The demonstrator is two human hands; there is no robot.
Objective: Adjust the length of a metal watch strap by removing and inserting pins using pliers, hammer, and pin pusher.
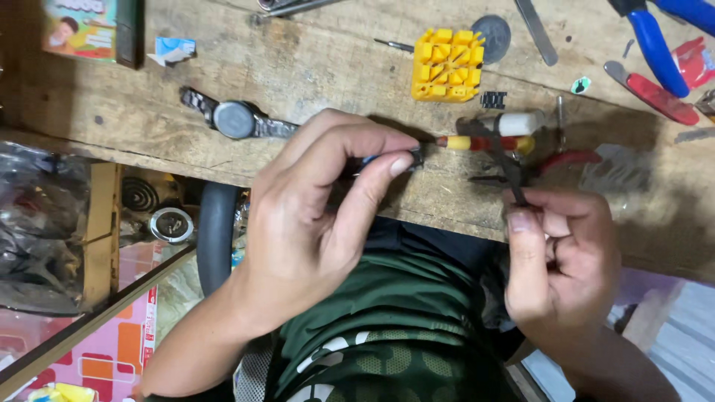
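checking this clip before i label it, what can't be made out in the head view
- Small dark part pinched in the left hand: covered by the fingertips.
- Thin dark strap in the right hand: lower end hidden in the fist.
- Blue-handled pliers: jaws cut off by the top edge.
- Wristwatch dial: too dark to read.

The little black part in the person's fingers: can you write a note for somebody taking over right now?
Left hand: thumb and forefinger pinch a small dark part with a blue bit; too small to identify.
Right hand: grips a thin black strap-like piece pointing up over the bench.
On the worn wooden workbench: grey metal wristwatch lying flat left of the hands, yellow plastic slotted holder block beyond them, red-and-yellow-handled tool between the hands, blue-handled pliers far right.
Done: both pieces picked up.
Left: they are apart, not joined.
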